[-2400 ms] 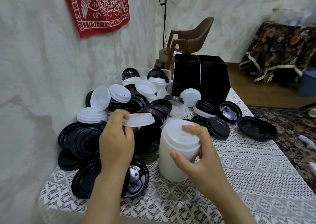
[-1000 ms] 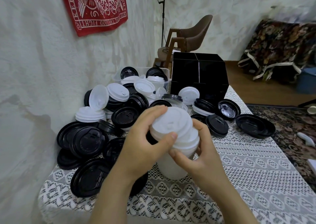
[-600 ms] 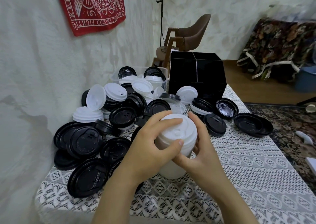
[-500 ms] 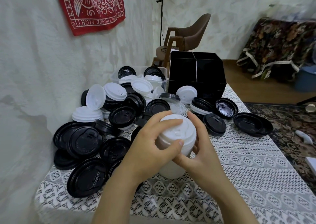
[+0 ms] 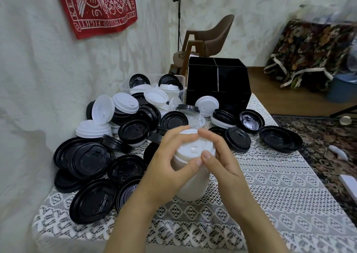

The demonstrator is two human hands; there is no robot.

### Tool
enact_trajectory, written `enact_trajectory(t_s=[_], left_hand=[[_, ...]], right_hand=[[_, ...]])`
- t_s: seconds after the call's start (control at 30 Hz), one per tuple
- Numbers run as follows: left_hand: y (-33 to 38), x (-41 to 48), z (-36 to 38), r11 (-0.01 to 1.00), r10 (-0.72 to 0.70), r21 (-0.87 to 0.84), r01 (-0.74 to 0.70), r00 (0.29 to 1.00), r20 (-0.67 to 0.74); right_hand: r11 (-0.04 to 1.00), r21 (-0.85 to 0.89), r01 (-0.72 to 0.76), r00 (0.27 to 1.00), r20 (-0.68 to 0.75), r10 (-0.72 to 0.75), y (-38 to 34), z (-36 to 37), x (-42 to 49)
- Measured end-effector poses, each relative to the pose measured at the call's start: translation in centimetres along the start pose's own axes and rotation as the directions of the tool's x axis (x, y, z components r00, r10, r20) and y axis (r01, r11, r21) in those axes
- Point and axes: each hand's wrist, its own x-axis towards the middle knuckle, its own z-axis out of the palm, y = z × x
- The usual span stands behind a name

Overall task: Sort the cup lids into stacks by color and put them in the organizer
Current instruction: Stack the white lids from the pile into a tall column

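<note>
A tall stack of white lids (image 5: 193, 183) stands upright on the lace-covered table (image 5: 270, 194) near its front. My left hand (image 5: 170, 167) grips the top of the stack from the left, fingers curled over the rim. From the right, my right hand (image 5: 218, 162) curls round the same top, thumb on the front edge. Loose black lids (image 5: 90, 160) and white lids (image 5: 92, 130) lie in a heap to the left and behind. The black organizer (image 5: 218, 84) stands at the table's far end, its divided compartments showing no lids.
A clear plastic tub (image 5: 154, 84) holding lids sits left of the organizer against the white wall. More black lids (image 5: 278, 138) lie to the right of the stack. A brown chair (image 5: 208, 40) stands behind the table. The table's right edge drops to a patterned rug.
My left hand carried a white lid over from the pile and set it on the stack. Both hands now clasp the stack's top, and the stack has straightened.
</note>
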Motion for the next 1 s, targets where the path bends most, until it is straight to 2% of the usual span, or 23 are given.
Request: enact_trajectory(t_s=[0.33,0.7,0.87,0.93,1.0], left_hand=[[-0.6,-0.4,0.8,0.997,0.0,-0.077,-0.004,0.998,-0.056],[-0.5,-0.4,0.8,0.992,-0.034,-0.124,0.028,0.998,-0.046],[-0.5,-0.2,0.7,0.993,-0.027,-0.115,0.023,0.999,-0.039],[-0.6,-0.2,0.6,0.994,-0.035,-0.105,0.031,0.999,-0.04],[-0.6,-0.2,0.5,0.993,-0.046,-0.107,0.042,0.998,-0.036]], right_hand=[[0.995,0.104,-0.001,0.999,-0.032,0.004,0.1,0.3,-0.2],[0.996,0.09,-0.005,0.998,-0.055,0.01,0.0,0.3,-0.2],[0.999,0.011,-0.05,0.999,-0.021,0.05,-0.1,-0.9,0.3],[0.997,-0.042,-0.062,0.991,-0.119,0.057,-0.1,-1.9,1.3],[0.98,-0.181,-0.085,0.962,-0.271,0.034,0.1,-3.1,3.0]])
